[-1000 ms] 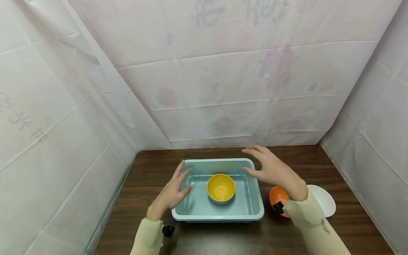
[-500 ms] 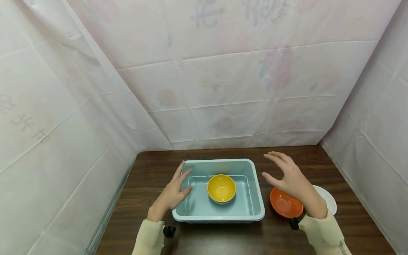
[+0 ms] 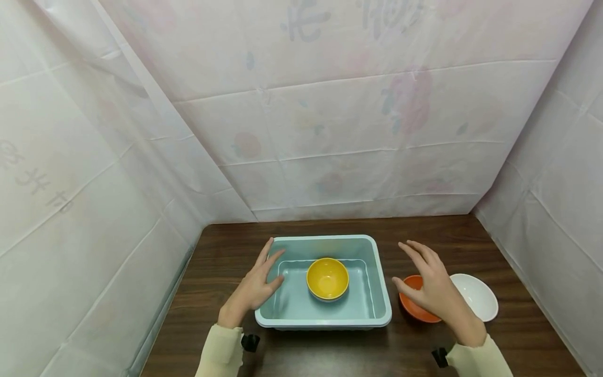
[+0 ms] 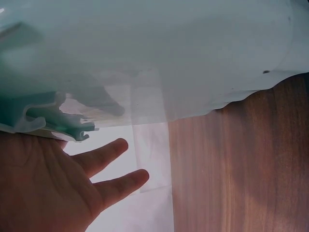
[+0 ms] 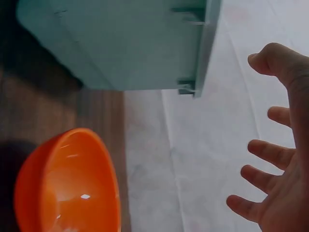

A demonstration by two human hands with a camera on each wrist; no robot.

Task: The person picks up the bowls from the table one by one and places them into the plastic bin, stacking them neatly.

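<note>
My left hand [image 3: 253,289] lies along the left rim of a light blue plastic basin [image 3: 322,322], fingers spread and relaxed. In the left wrist view its fingers [image 4: 120,188] extend just under the basin's rim. Inside the basin sits a yellow bowl [image 3: 327,279], stacked on something pale that is mostly hidden. My right hand [image 3: 434,289] hovers over an orange bowl [image 3: 419,313], fingers apart and holding nothing. The right wrist view shows that orange bowl [image 5: 82,188] beside the basin's outer wall [image 5: 135,43], apart from the fingers.
A white bowl [image 3: 477,297] stands on the table to the right of the orange one, partly behind my right hand. The dark wooden table [image 3: 212,262] ends against white sheeting [image 3: 330,178] at the back and on both sides.
My right hand has moved from over the basin's right rim rightward and then toward me, over the orange bowl. My left hand has stayed at the basin's left rim.
</note>
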